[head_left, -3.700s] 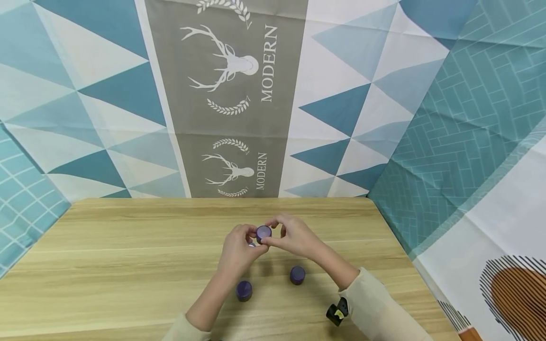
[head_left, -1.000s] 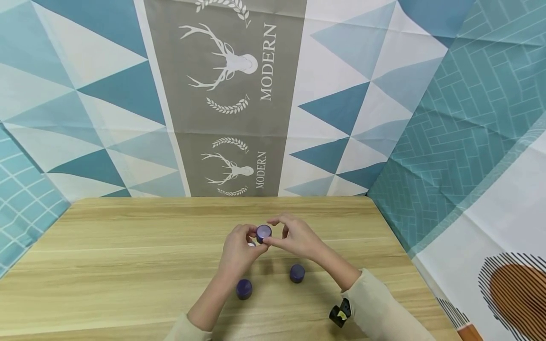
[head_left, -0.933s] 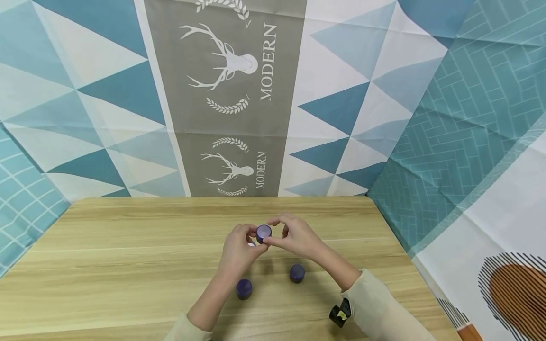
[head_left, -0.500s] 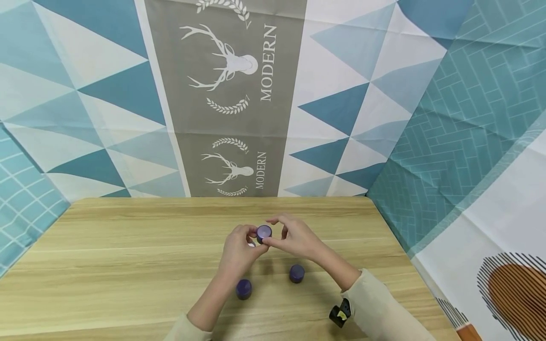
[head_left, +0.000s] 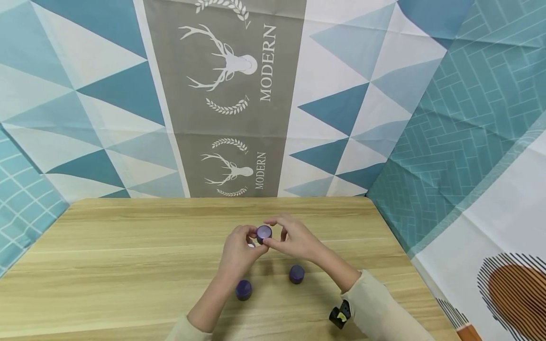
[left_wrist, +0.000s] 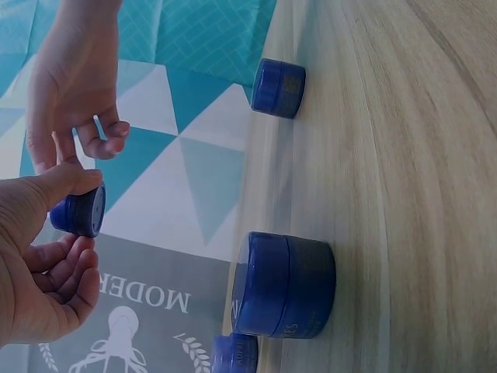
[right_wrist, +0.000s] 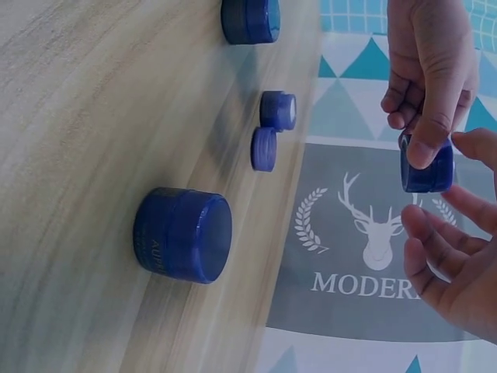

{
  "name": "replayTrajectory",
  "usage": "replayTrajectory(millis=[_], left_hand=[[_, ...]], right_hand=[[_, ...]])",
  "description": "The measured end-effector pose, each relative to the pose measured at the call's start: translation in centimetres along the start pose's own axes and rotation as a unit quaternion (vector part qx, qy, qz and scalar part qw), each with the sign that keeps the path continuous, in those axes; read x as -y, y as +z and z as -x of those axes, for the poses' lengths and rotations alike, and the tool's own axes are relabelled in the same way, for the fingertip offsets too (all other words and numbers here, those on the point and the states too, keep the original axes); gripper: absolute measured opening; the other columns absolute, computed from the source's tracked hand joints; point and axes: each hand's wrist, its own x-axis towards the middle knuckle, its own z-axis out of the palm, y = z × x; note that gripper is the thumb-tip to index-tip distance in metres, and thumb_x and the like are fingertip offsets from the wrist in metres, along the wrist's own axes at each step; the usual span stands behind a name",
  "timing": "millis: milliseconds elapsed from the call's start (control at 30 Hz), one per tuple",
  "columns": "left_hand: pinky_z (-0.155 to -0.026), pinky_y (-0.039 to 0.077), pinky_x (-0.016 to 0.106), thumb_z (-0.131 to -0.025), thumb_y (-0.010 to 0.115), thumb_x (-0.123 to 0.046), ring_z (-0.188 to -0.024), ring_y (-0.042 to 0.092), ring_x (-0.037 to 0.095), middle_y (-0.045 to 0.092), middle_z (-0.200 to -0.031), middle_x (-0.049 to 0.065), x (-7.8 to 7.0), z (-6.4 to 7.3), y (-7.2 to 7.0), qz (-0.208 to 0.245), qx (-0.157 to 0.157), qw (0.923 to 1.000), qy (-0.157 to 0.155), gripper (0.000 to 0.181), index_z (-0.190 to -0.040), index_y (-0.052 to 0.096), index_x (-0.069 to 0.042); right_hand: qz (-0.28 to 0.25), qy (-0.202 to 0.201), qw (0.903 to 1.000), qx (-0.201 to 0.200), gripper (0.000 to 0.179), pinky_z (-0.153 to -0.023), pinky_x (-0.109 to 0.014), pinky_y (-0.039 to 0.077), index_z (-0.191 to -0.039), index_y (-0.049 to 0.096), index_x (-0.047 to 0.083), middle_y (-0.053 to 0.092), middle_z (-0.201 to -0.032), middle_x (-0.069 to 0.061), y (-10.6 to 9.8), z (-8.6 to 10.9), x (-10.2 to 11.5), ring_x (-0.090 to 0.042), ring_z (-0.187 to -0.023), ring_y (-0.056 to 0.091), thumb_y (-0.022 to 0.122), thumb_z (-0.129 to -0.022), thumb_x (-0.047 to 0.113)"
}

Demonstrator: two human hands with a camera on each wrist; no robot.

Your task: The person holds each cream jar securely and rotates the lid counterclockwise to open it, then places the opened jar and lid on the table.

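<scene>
My left hand holds a small purple-blue jar above the table, thumb and fingers around its side. The jar's paler round face is turned up toward the head camera. My right hand reaches in from the right and pinches the same jar at its edge between thumb and forefinger. In the right wrist view its other fingers are loosely bent below. Two lidded jars stand on the table, one near my left forearm, the other below my right wrist.
Beyond the hands, a smaller blue piece with a whitish end lies beside a blue disc-like piece; the left hand mostly hides them in the head view. A black device is strapped at the right sleeve. Patterned cloth hangs behind the wooden table.
The right forefinger and thumb shift slightly at the jar's edge, the forefinger reaching a little further left. The left hand, the held jar and the jars on the table stay almost where they were.
</scene>
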Motion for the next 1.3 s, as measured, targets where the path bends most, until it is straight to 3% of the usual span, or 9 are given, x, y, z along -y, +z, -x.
replayTrajectory(millis=[133, 267, 400, 567, 700, 833, 1000, 1133, 1300], left_hand=[[-0.066, 0.044, 0.025, -0.069, 0.079, -0.020, -0.079, 0.053, 0.017, 0.063, -0.091, 0.009, 0.05, 0.01, -0.03, -0.003, -0.004, 1.0000, 0.000, 0.032, -0.094, 0.066, -0.004], [-0.067, 0.044, 0.025, -0.070, 0.078, -0.023, -0.081, 0.054, 0.019, 0.063, -0.091, 0.009, -0.04, 0.11, -0.08, 0.001, -0.005, 1.0000, -0.002, 0.033, -0.094, 0.066, -0.005], [-0.068, 0.044, 0.026, -0.070, 0.078, -0.022, -0.082, 0.055, 0.022, 0.063, -0.092, 0.009, 0.01, 0.14, -0.11, 0.004, -0.003, 1.0000, -0.004, 0.033, -0.095, 0.066, -0.005], [-0.069, 0.045, 0.027, -0.069, 0.079, -0.018, -0.084, 0.056, 0.024, 0.063, -0.092, 0.010, 0.10, 0.07, -0.15, 0.004, -0.002, 1.0000, -0.005, 0.034, -0.096, 0.066, -0.003], [-0.068, 0.044, 0.026, -0.069, 0.078, -0.018, -0.084, 0.055, 0.025, 0.063, -0.093, 0.011, 0.13, 0.03, -0.16, 0.005, 0.000, 1.0000, -0.008, 0.033, -0.096, 0.066, -0.003], [-0.068, 0.044, 0.026, -0.070, 0.078, -0.020, -0.083, 0.055, 0.023, 0.063, -0.092, 0.009, 0.07, 0.11, -0.19, 0.005, -0.003, 0.9999, -0.010, 0.032, -0.095, 0.066, -0.005], [-0.067, 0.044, 0.026, -0.070, 0.078, -0.020, -0.082, 0.055, 0.022, 0.063, -0.091, 0.009, 0.08, 0.13, -0.19, 0.005, -0.006, 1.0000, -0.004, 0.031, -0.094, 0.066, -0.004], [-0.067, 0.044, 0.026, -0.069, 0.078, -0.018, -0.081, 0.055, 0.021, 0.063, -0.092, 0.011, 0.12, 0.06, -0.19, 0.005, -0.008, 1.0000, -0.001, 0.033, -0.095, 0.066, -0.003], [-0.067, 0.044, 0.025, -0.069, 0.079, -0.021, -0.080, 0.053, 0.018, 0.063, -0.092, 0.010, 0.07, 0.04, -0.13, 0.004, -0.006, 1.0000, -0.007, 0.033, -0.095, 0.066, -0.004]], right_hand=[[0.000, 0.014, 0.9999, -0.010, 0.040, -0.060, -0.021, 0.046, -0.119, 0.060, 0.014, 0.058, -0.119, -0.005, 0.15, 0.01, -0.01, -0.008, -0.067, 0.052, 0.068, -0.084, 0.032], [-0.004, -0.003, 0.9999, -0.011, 0.034, -0.060, -0.020, 0.047, -0.115, 0.062, 0.013, 0.060, -0.115, -0.005, 0.14, -0.04, -0.07, -0.012, -0.072, 0.053, 0.068, -0.085, 0.028], [-0.005, -0.012, 0.9999, 0.003, 0.038, -0.061, -0.020, 0.047, -0.122, 0.059, 0.013, 0.059, -0.116, -0.005, 0.10, 0.03, -0.01, -0.013, -0.074, 0.054, 0.065, -0.087, 0.026], [-0.005, 0.027, 0.9996, 0.000, 0.051, -0.058, -0.021, 0.046, -0.130, 0.053, 0.016, 0.057, -0.125, -0.003, 0.28, 0.17, 0.10, -0.007, -0.067, 0.052, 0.067, -0.085, 0.035], [-0.014, 0.040, 0.9989, -0.020, 0.042, -0.056, -0.022, 0.046, -0.119, 0.058, 0.017, 0.058, -0.121, -0.001, 0.47, 0.14, 0.07, -0.008, -0.066, 0.051, 0.070, -0.082, 0.034], [-0.007, 0.026, 0.9993, -0.024, 0.033, -0.057, -0.021, 0.046, -0.111, 0.060, 0.018, 0.059, -0.115, 0.000, 0.51, 0.07, 0.01, -0.007, -0.066, 0.051, 0.071, -0.083, 0.030], [0.001, 0.005, 0.9999, -0.013, 0.037, -0.058, -0.020, 0.045, -0.119, 0.060, 0.016, 0.059, -0.118, -0.003, 0.46, 0.06, -0.02, -0.006, -0.065, 0.051, 0.068, -0.085, 0.029], [-0.004, 0.023, 0.9996, -0.015, 0.048, -0.056, -0.021, 0.045, -0.127, 0.055, 0.016, 0.058, -0.123, -0.004, 0.51, 0.03, 0.01, -0.007, -0.066, 0.052, 0.068, -0.084, 0.034], [-0.015, 0.039, 0.9986, -0.033, 0.042, -0.052, -0.021, 0.044, -0.117, 0.059, 0.015, 0.061, -0.117, -0.001, 0.56, 0.02, -0.05, -0.008, -0.065, 0.052, 0.071, -0.081, 0.034]])
